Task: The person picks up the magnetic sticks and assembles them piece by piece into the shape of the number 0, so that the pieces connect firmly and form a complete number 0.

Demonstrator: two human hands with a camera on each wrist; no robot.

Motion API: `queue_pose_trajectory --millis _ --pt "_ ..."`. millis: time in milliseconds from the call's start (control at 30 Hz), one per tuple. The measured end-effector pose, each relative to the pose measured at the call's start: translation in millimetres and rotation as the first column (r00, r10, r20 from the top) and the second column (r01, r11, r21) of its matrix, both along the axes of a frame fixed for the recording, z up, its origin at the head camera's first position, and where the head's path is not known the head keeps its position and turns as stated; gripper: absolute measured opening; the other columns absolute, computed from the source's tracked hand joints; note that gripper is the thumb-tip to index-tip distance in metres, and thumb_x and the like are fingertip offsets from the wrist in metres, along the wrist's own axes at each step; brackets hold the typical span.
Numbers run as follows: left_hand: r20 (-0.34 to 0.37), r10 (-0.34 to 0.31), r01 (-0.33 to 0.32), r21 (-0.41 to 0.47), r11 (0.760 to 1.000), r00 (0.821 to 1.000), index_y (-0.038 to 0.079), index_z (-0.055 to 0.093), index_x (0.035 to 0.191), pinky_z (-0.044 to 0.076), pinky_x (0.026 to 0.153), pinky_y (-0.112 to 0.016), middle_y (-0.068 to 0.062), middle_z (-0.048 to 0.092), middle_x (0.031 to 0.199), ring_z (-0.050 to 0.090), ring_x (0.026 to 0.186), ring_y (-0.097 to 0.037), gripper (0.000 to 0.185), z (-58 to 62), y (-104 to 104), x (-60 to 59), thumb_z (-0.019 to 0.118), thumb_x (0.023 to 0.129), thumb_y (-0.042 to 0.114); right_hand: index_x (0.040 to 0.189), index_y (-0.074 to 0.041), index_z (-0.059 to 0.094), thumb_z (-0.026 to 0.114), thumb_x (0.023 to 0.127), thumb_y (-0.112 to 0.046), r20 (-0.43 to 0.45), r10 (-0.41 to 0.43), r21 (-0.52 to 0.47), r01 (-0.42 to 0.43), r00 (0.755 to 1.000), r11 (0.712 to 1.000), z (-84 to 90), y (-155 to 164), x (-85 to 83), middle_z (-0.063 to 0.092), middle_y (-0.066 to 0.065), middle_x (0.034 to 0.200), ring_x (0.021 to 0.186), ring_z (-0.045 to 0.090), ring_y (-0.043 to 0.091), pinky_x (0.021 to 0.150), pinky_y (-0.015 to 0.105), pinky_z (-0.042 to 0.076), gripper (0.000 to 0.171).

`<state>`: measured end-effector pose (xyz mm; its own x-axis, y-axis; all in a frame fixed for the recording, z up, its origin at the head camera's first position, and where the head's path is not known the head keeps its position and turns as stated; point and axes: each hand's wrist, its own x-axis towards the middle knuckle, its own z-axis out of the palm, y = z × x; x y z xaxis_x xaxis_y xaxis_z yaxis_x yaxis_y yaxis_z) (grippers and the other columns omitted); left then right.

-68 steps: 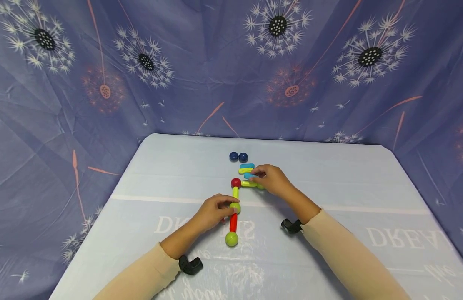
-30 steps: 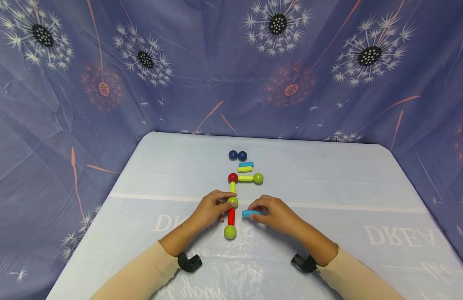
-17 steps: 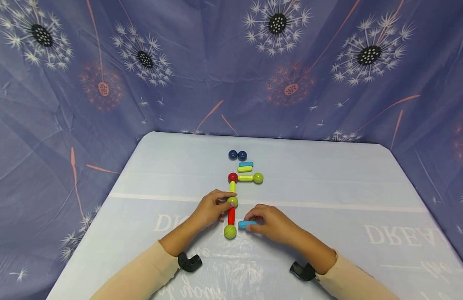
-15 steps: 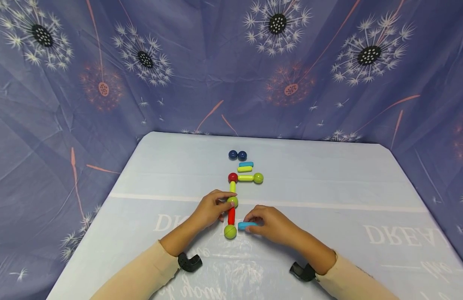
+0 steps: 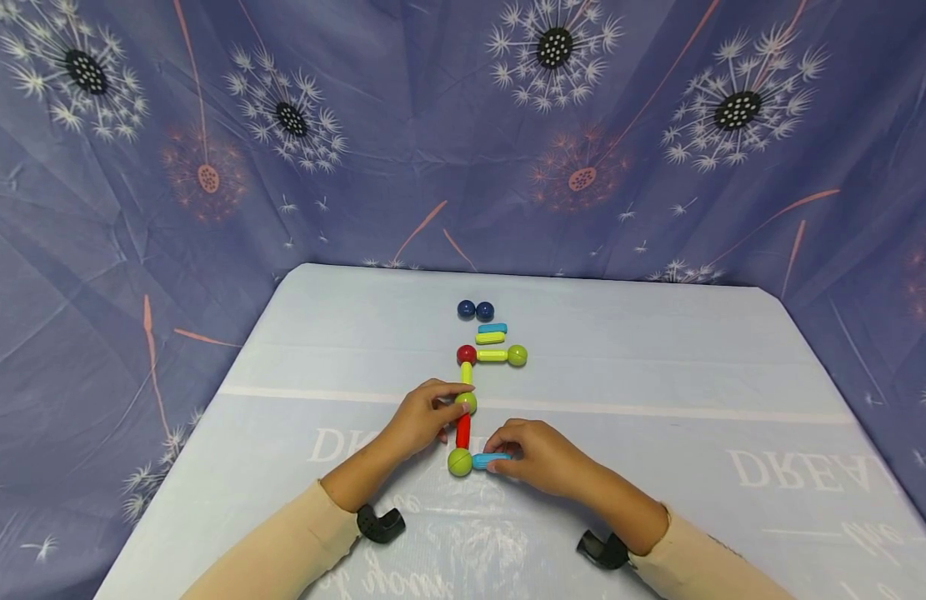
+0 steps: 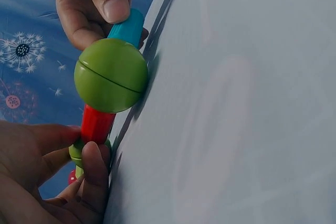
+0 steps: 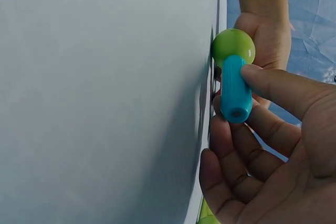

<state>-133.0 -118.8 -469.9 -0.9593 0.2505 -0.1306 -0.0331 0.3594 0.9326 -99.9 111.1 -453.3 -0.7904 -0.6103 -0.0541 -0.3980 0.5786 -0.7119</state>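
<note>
- Since a second ago the right hand (image 5: 533, 454) has carried the short blue plastic rod (image 5: 490, 460) down and leftward, so that its end now meets the near green plastic ball (image 5: 460, 462); before, the rod was held apart from the chain, to the right of the red piece.
- Right hand: thumb and fingers pinch the blue rod (image 7: 234, 90), which lies crosswise on the pale blue table cover (image 5: 658, 375) and points to the right of the green ball (image 7: 233, 45).
- Left hand (image 5: 421, 421): it has not moved, and its fingertips grip the middle green ball (image 5: 466, 402) of the chain, just above the red plastic rod (image 5: 463, 431).
- From the left wrist view the green ball (image 6: 111, 75) sits between the blue rod (image 6: 127, 27) and the red rod (image 6: 97, 124), touching both.
- Farther up, a thin yellow-green rod (image 5: 467, 373) joins the middle ball to a red ball (image 5: 466, 354), and from there a second yellow-green rod (image 5: 493, 356) runs right to another green ball (image 5: 517, 355).
- Behind these lie a loose yellow-green rod (image 5: 490, 337), a loose blue rod (image 5: 493, 327) and two dark blue balls (image 5: 475, 310) side by side.
- Dandelion-print purple cloth (image 5: 207, 167) hangs around the table.
</note>
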Motion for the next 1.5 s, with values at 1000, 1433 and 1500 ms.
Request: queue_pose_trajectory --millis 1000,1433,1500 --pt "-0.042 0.004 -0.007 -0.087 0.996 0.999 0.021 0.078 0.112 0.055 0.060 -0.029 -0.008 0.058 0.104 0.060 0.080 -0.016 0.022 14.8 -5.3 10.1 0.077 0.090 0.023 0.102 -0.021 0.076 0.077 0.090 -0.022 0.032 -0.007 -0.001 0.007 0.999 1.000 -1.8 4.6 0.5 0.068 -0.011 0.095 0.083 0.057 0.000 0.077 0.022 0.052 0.012" --pt "0.020 -0.197 0.198 -0.110 0.974 0.980 0.018 0.076 0.118 0.055 0.058 -0.026 -0.008 0.063 0.101 0.059 0.081 -0.015 0.032 12.5 -21.4 42.3 0.079 0.088 0.028 0.105 -0.021 0.075 0.075 0.092 -0.022 0.032 0.001 -0.005 -0.001 0.999 1.000 -3.8 6.7 0.8 0.067 -0.010 0.096 0.085 0.057 0.002 0.077 0.021 0.051 0.014" --pt "0.024 -0.216 0.217 -0.113 0.970 0.976 0.018 0.076 0.117 0.054 0.058 -0.025 -0.008 0.064 0.100 0.058 0.080 -0.014 0.031 11.3 -21.6 44.3 0.080 0.087 0.026 0.106 -0.021 0.075 0.075 0.092 -0.022 0.038 0.001 -0.007 -0.001 0.999 1.000 -4.4 7.2 0.8 0.067 -0.010 0.097 0.085 0.057 0.002 0.078 0.021 0.051 0.014"
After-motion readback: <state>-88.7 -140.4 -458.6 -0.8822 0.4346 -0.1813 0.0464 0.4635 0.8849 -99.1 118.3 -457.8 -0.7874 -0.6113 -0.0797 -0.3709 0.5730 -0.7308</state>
